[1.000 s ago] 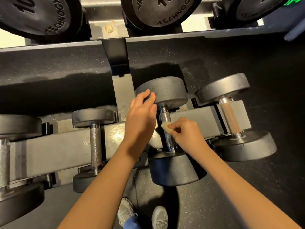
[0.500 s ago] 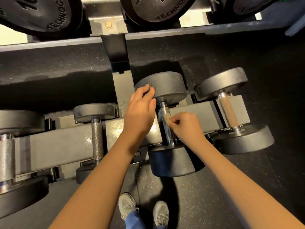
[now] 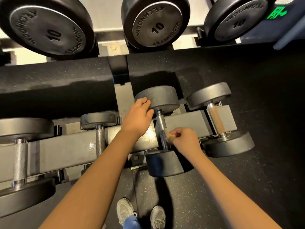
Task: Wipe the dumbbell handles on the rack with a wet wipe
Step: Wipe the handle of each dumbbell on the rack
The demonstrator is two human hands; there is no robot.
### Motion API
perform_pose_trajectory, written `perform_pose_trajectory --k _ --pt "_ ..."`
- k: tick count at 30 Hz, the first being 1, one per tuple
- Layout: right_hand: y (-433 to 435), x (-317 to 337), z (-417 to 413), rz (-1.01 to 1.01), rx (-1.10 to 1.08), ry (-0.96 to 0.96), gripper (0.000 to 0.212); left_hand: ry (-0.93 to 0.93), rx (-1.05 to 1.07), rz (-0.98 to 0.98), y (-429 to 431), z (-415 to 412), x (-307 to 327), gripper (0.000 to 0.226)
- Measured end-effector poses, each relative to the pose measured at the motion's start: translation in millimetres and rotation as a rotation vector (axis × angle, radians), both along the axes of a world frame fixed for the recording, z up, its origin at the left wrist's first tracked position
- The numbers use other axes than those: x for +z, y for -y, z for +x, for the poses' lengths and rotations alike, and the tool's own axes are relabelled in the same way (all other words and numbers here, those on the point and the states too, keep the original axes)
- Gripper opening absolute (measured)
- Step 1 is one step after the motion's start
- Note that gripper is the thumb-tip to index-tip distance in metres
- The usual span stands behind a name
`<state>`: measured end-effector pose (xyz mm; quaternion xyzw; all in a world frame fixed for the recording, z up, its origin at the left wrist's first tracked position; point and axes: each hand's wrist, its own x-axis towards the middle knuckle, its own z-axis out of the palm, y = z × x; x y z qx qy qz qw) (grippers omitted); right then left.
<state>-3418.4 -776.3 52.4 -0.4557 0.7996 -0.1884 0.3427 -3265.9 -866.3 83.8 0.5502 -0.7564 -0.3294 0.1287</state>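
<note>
A gym: racked dumbbells (image 3: 156, 100), rubber floor (image 3: 247, 187).

Black rubber flooring (image 3: 247, 187), flecked with pale speckles, filled the lower part of the view, and a thin seam (image 3: 136, 187) ran through it toward the feet. Two white sneakers stood side by side on it, the left shoe (image 3: 124, 210) just beside the right shoe (image 3: 158, 217). A blue trouser cuff (image 3: 131, 223) covered the left one's heel. At the top right corner a green lit sign (image 3: 277, 13) glowed on a dark blue panel (image 3: 290, 33).

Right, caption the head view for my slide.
Left hand rests on a black dumbbell; right hand presses a crumpled pale wipe against its steel handle.
</note>
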Motion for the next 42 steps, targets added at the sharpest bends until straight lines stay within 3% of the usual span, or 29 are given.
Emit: perform_pose_trajectory --k 4,7,11,18,21,24,27,32,36,42 --pt "0 31 -7 -0.113 -0.11 0.159 0.017 -0.039 0.041 0.016 -1 9 33 0.046" --pt "7 70 -8 -0.2 -0.147 0.273 0.001 -0.071 0.078 -0.045 4 16 68 0.049" --pt "22 130 -10 -0.34 -0.174 0.367 0.023 -0.076 0.137 -0.129 24 16 122 0.049" --pt "83 212 -21 -0.516 -0.15 0.313 0.003 -0.064 0.145 -0.239 69 0 180 0.053" --pt "120 235 -27 -0.533 -0.128 0.301 0.014 -0.035 0.134 -0.291 103 -7 190 0.054" --pt "161 258 -28 -0.589 -0.138 0.255 0.016 -0.046 0.107 -0.174 133 -14 192 0.053" --pt "203 265 -25 -0.557 -0.136 0.161 0.017 -0.136 0.141 -0.071 138 -15 189 0.054" --pt "252 256 -20 -0.504 -0.132 0.077 0.023 -0.027 0.116 -0.049 150 -18 189 0.057" --pt "265 249 -21 -0.388 -0.115 0.081 0.029 -0.083 0.181 0.079 176 -24 187 0.057" --pt "279 249 -26 -0.306 -0.025 0.105 0.019 -0.056 0.242 0.007 192 -26 184 0.05"
